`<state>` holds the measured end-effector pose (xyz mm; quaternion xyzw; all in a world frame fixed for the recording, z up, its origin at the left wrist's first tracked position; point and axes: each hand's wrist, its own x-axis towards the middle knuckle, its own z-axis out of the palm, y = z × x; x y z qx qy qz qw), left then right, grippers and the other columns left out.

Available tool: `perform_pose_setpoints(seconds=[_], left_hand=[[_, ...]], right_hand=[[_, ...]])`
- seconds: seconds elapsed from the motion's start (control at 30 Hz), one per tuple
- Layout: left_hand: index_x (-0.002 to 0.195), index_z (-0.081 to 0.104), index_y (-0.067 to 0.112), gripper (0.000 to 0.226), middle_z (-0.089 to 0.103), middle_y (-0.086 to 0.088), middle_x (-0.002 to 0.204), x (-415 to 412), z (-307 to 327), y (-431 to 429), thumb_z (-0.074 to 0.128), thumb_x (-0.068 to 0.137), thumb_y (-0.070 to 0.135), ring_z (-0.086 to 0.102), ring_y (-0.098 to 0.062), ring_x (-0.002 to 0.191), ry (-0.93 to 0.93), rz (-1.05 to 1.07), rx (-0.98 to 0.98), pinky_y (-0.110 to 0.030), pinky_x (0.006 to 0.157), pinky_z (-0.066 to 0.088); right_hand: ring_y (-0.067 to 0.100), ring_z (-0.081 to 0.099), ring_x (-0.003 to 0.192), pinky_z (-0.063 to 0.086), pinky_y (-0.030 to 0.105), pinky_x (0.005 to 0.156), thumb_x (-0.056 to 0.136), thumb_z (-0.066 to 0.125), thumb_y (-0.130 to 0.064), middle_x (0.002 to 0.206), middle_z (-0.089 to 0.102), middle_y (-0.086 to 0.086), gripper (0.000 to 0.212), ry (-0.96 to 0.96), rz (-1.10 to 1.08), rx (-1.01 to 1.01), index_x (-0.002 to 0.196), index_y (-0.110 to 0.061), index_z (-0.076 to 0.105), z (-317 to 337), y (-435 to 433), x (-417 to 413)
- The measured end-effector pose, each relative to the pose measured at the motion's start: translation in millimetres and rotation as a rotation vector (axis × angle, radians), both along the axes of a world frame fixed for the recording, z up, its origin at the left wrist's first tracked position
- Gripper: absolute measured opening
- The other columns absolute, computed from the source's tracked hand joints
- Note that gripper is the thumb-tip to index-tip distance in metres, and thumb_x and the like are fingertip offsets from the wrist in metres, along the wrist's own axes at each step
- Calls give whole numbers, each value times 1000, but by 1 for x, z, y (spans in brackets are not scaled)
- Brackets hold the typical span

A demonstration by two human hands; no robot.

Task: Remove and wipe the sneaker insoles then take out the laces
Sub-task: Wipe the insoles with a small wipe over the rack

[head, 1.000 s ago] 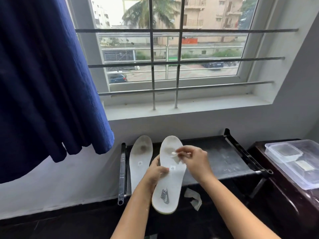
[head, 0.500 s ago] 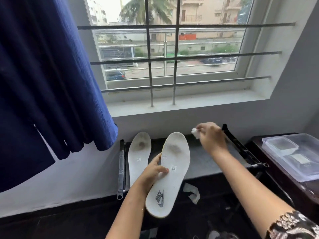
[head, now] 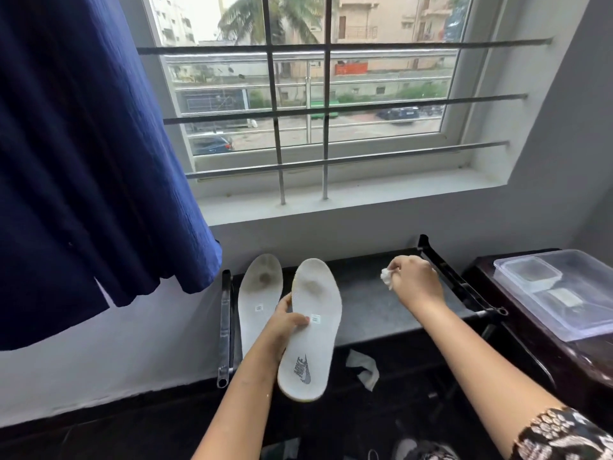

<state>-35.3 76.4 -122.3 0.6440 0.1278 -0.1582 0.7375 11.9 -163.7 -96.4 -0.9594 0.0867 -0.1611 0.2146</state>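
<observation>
The insole (head: pixel 313 327) you were wiping a second ago is now bare: your right hand (head: pixel 414 282) has lifted the wipe (head: pixel 386 277) off it and carried it out to the right, over the open part of the counter (head: pixel 374 310), well apart from the insole. Your left hand (head: pixel 285 322) has not changed its grip, with the thumb across the top face near the small label and the fingers curled under the edge, holding the insole tilted with its toe towards the window and its heel, logo side up, hanging off the front of the counter. Your right hand is closed in a pinch on the crumpled wipe, fingertips tight around it. The second insole (head: pixel 258 305) lies flat on the counter just beside the held one, to its left, and shows a darker stain at the ball. A fainter grey patch is left on the held insole too, so you can judge the wiping as paused, not clearly finished. A used wipe (head: pixel 363 368) lies below the counter's front edge. No sneakers or laces are clearly in view, so the lace step looks not yet begun.
</observation>
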Motion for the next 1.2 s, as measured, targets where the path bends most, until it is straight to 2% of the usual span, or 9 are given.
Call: perform_pose_setpoints(seconds=[0.13,0.3,0.47,0.57,0.7,0.8,0.97,1.13,1.2], left_hand=[[136,39,16,56,56,-11,123,16,-10,-10,47,86,-7,61,-29,92,27,118,-39,-36,67,51],[136,39,16,53,59,-13,120,37,-17,-16,55,88,-2,63,-31,93,36,267,-29,-37,69,54],[137,37,21,60,50,-4,134,58,-29,-18,59,86,-4,62,-29,102,25,395,-4,-45,83,55],[139,36,24,65,54,-6,129,61,-37,-17,53,85,-8,62,-30,103,64,368,43,-40,78,56],[141,36,22,68,63,-11,116,58,-47,-16,43,84,-13,63,-29,100,54,303,150,-36,72,55],[140,40,34,76,70,-8,98,60,-53,-14,40,80,-13,67,-29,90,26,249,227,-41,74,59],[122,57,37,71,72,-5,94,75,-66,-10,41,73,-12,68,-29,87,-10,166,306,-50,75,58],[109,63,26,51,69,0,96,62,-54,-19,43,77,-8,64,-21,86,-33,200,388,-26,61,52],[112,61,23,51,66,-4,104,59,-52,-21,44,74,-8,63,-24,92,-36,211,447,-28,68,54]], right_hand=[[24,63,94,48,29,78,85,56,-15,100,69,2,16,8,34,162,92,-20,70,1,10,-5],[10,61,75,45,21,70,84,59,-15,80,68,-5,12,48,122,385,82,-22,69,-6,39,-13],[15,64,79,53,32,71,81,67,-17,82,69,-2,4,149,101,912,80,-20,69,-32,58,-12],[17,62,80,48,31,67,82,67,-14,88,70,3,5,294,145,1120,84,-18,69,-50,65,-11],[13,60,76,45,23,62,83,66,-12,89,69,4,6,375,183,1136,88,-14,68,-67,76,-13],[11,60,74,43,18,57,84,66,-12,90,69,4,8,403,210,1153,92,-10,67,-71,84,-16],[16,63,78,48,24,64,85,65,-8,93,68,10,9,416,245,1226,94,-5,66,-73,94,-16],[18,64,80,52,27,69,84,66,-9,94,69,11,11,419,260,1225,94,-4,66,-75,97,-17],[17,64,82,50,27,70,84,66,-10,95,70,11,9,417,273,1176,92,-8,67,-76,98,-16]])
